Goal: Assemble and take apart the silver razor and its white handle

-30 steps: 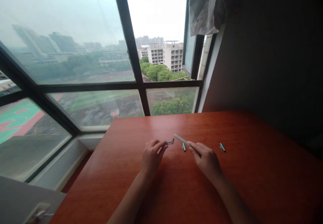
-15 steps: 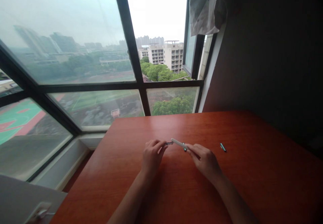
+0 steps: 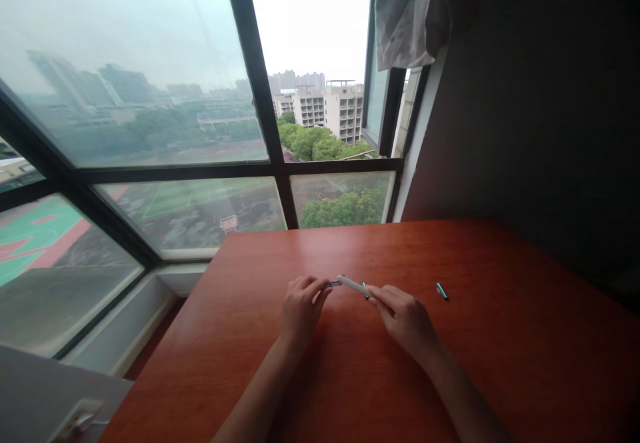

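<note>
My left hand [image 3: 301, 303] pinches a small, slim piece [image 3: 333, 284], partly clear and partly dark, that looks like part of a pen. Between the thumb and fingers of my right hand [image 3: 400, 308] is a slim white pen barrel [image 3: 353, 286], tilted with its far end up and to the left. That end is right by the tip of the left piece; whether they touch I cannot tell. A small dark and teal piece [image 3: 365, 288] shows behind the barrel near my right fingertips. Farther right, a teal and dark pen cap [image 3: 442, 291] lies on the table.
Both hands are above a reddish-brown wooden table [image 3: 240, 383]. Large windows with dark frames [image 3: 180, 174] stand behind it and to the left, and one pane is swung open. Grey cloth [image 3: 407, 16] hangs at the upper right, beside a dark wall [image 3: 530, 110].
The far end of the white pen barrel has shifted very slightly left, toward the piece in my left hand. Both hands keep their grips and almost the same places.
</note>
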